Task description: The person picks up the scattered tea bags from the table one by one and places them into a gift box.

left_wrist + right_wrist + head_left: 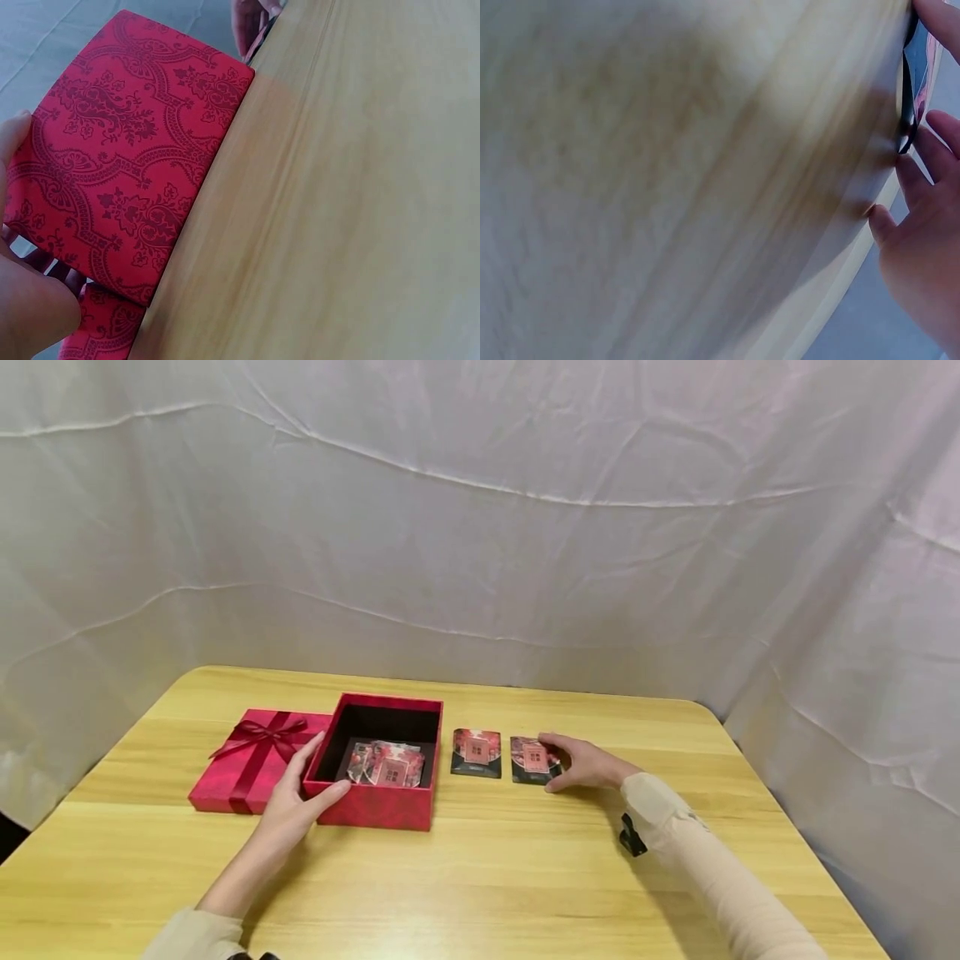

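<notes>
An uncovered red gift box (378, 807) with a dark inside holds several flat printed sachets (392, 768). My left hand (294, 802) grips its near left corner, thumb over the front rim and fingers along the left side. In the left wrist view the box's patterned wall (127, 157) fills the left part. To the right, my right hand (588, 762) holds a dark and pink sachet (534, 758) by its right end, thumb at the near edge and fingers at the far edge. The right wrist view shows this sachet (911, 82) edge-on between thumb and fingers.
Another sachet (476, 752) lies flat on the wooden table (480, 877), between the box and the right hand. The red lid (232, 772) with a ribbon bow rests left of the box, partly behind the left hand. A pale cloth (480, 527) hangs behind the table.
</notes>
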A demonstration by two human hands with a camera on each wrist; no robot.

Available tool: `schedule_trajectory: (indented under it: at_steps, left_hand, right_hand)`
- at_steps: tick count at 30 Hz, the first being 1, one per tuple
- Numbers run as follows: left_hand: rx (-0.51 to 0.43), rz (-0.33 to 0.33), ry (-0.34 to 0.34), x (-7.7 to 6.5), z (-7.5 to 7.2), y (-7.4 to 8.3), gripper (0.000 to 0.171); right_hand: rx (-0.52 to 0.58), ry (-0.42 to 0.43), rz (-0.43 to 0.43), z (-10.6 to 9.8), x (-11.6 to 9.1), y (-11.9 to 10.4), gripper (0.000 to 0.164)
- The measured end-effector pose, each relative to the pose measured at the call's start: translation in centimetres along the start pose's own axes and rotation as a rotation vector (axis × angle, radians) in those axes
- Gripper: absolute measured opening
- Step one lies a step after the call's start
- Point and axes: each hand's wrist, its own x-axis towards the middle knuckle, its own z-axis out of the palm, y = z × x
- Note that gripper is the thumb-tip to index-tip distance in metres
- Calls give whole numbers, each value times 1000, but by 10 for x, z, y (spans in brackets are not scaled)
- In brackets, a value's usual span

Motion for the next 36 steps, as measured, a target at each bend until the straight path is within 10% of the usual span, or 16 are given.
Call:
schedule_trajectory:
  at_steps: [36]
  left_hand:
    - [-17,11,9,1,2,-2,81]
  right_hand:
    - [-180,106,-104,3,-4,-5,89]
